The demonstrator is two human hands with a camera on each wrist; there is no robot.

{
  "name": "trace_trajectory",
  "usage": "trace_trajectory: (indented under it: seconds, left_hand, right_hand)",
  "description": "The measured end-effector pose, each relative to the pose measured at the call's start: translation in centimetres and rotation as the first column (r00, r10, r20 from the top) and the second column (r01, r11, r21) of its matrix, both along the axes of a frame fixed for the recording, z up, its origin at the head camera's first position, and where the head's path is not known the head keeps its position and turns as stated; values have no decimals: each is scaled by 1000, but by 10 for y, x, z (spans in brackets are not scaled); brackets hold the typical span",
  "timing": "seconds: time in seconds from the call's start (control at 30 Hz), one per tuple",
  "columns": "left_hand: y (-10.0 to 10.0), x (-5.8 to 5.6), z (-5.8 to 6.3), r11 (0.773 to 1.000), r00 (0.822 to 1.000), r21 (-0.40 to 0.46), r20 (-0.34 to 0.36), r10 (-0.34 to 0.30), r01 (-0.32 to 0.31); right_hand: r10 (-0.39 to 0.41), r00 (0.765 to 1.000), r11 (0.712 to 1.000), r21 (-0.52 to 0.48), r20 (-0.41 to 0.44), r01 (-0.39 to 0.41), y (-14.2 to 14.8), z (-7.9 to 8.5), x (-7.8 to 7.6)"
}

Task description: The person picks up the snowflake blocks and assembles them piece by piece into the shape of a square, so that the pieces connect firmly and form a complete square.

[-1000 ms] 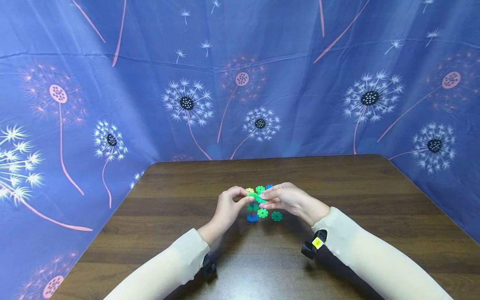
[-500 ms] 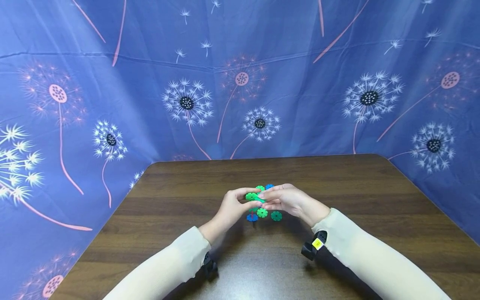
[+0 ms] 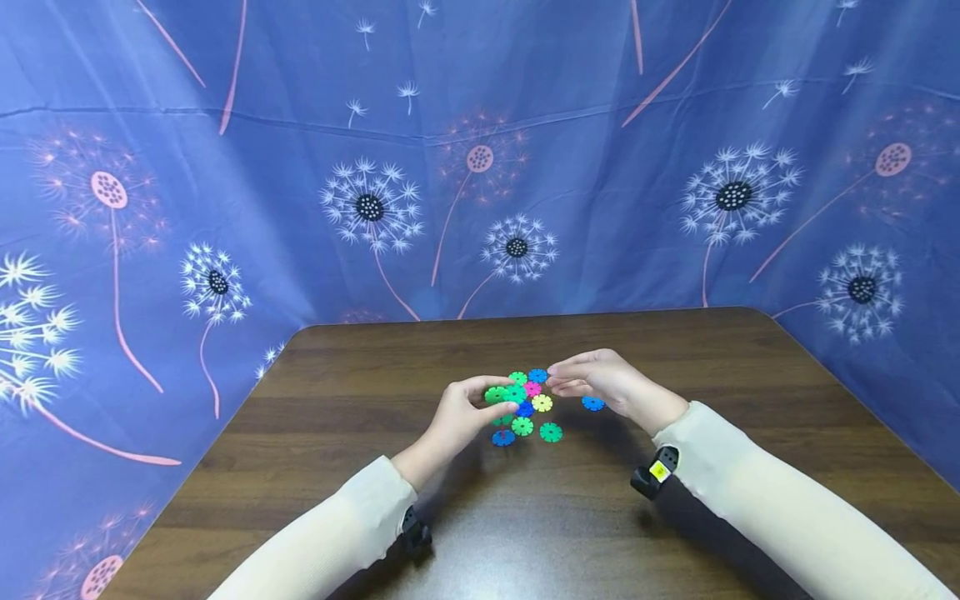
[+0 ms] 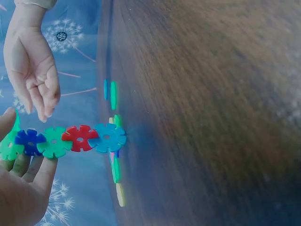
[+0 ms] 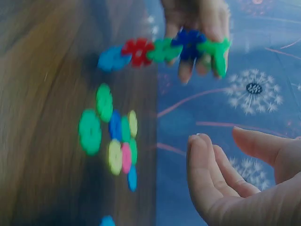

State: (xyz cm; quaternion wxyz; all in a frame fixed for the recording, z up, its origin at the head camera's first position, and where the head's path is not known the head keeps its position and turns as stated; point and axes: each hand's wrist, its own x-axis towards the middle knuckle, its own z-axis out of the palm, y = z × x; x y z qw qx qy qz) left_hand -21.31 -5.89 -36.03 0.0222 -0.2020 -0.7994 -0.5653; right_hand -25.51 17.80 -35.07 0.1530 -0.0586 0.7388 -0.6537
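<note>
My left hand (image 3: 453, 423) holds a standing chain of slotted plastic snowflake discs by its upper end, between thumb and fingers. In the left wrist view the chain shows a light blue disc (image 4: 114, 138) at the bottom. Above that come a red disc (image 4: 79, 140), a green disc (image 4: 54, 142) and a dark blue disc (image 4: 29, 142). Green discs (image 4: 10, 148) top it, one set crosswise, partly hidden by the left thumb. Apart from the chain, my right hand (image 3: 615, 387) hovers to its right with relaxed fingers and nothing between them.
Loose discs lie on the brown wooden table (image 3: 360, 400) around the chain, among them a yellow disc (image 3: 542, 403), a pink disc (image 3: 532, 389) and a green disc (image 3: 551, 432). A blue disc (image 3: 593, 403) lies beneath the right hand. Behind the table hangs a blue dandelion-print cloth (image 3: 600, 208).
My right hand has let go of the green discs at the chain's top and moved right, uncovering loose discs. The left hand keeps its hold, its thumb and fingers slightly shifted.
</note>
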Motion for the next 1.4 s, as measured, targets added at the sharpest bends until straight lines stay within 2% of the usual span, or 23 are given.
trace_trajectory:
  seconds: [0.2, 0.37, 0.5, 0.7, 0.73, 0.83, 0.97, 1.07, 1.4]
  left_hand:
    - [1, 1, 1, 1000, 1000, -6, 14, -5, 5]
    - [1, 4, 3, 999, 999, -21, 35, -26, 26]
    - [1, 1, 0, 999, 999, -10, 32, -42, 42]
    - [1, -17, -24, 999, 999, 18, 30, -32, 31]
    - [1, -20, -28, 999, 999, 21, 31, -28, 27]
    - [-1, -23, -31, 999, 999, 22, 18, -29, 29]
    - [-2, -23, -31, 999, 999, 5, 0, -34, 34]
    - [-2, -22, -30, 999, 999, 1, 13, -37, 37]
    - [-3, -21, -30, 999, 999, -6, 12, -34, 34]
  right_hand:
    - [-48, 998, 991, 125, -31, 51, 13, -4, -8]
    - [-94, 995, 968, 231, -32, 99, 22, -13, -13]
    - [-114, 992, 943, 308, -48, 123, 27, -22, -16]
    - [-110, 993, 897, 426, -50, 121, 35, -34, -15]
    - [-104, 993, 893, 435, -56, 118, 37, -35, -15]
    - [-89, 993, 886, 450, -73, 113, 39, -38, -15]
    - [-72, 994, 886, 452, -81, 101, 43, -43, -17]
    - [-73, 994, 881, 462, -83, 103, 45, -47, -19]
    - [-103, 987, 850, 504, -120, 150, 44, -50, -21]
